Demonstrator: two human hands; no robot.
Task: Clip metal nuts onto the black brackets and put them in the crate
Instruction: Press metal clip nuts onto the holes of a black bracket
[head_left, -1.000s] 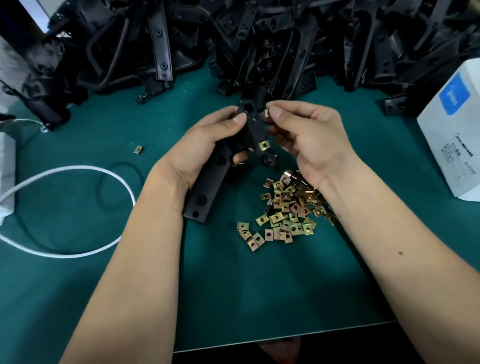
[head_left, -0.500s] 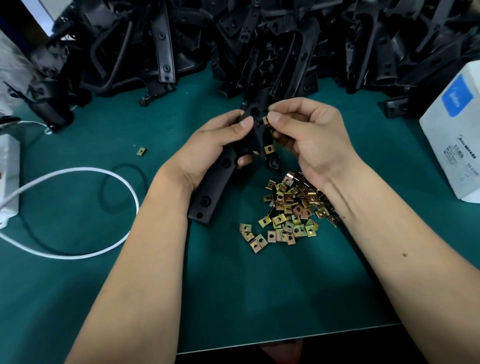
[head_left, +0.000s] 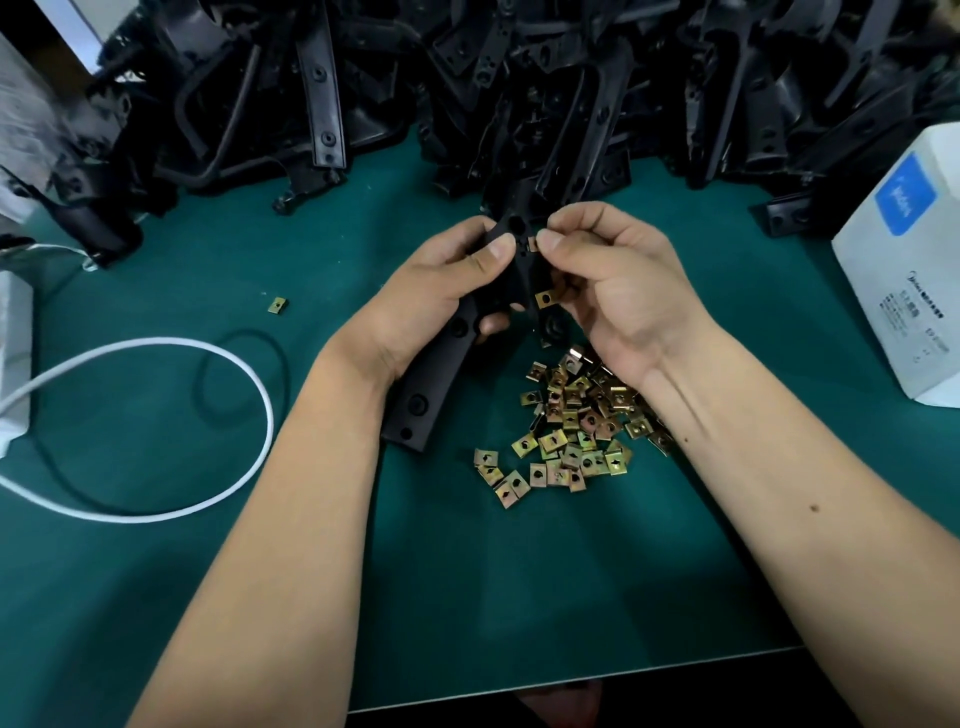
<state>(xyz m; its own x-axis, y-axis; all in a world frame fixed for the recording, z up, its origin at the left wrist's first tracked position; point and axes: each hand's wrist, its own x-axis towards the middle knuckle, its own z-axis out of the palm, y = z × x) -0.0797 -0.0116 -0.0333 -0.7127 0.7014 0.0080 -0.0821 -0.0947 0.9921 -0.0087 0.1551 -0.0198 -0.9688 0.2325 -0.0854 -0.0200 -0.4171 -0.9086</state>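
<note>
My left hand (head_left: 431, 296) grips a long black bracket (head_left: 431, 384) above the green table, thumb on its upper end. My right hand (head_left: 618, 291) pinches a small metal nut (head_left: 531, 243) against the bracket's top edge, beside a round hole. One nut (head_left: 545, 298) sits clipped on the bracket lower down. A pile of brass-coloured metal nuts (head_left: 571, 426) lies on the table under my right wrist. No crate is in view.
A large heap of black brackets (head_left: 519, 88) fills the back of the table. A white box (head_left: 904, 270) stands at the right. A white cable (head_left: 171, 426) loops at the left, and one stray nut (head_left: 278, 305) lies near it. The table's front edge (head_left: 571, 680) is close.
The nut in my right hand has shifted slightly along the bracket's top end. Both hands stay together in about the same place.
</note>
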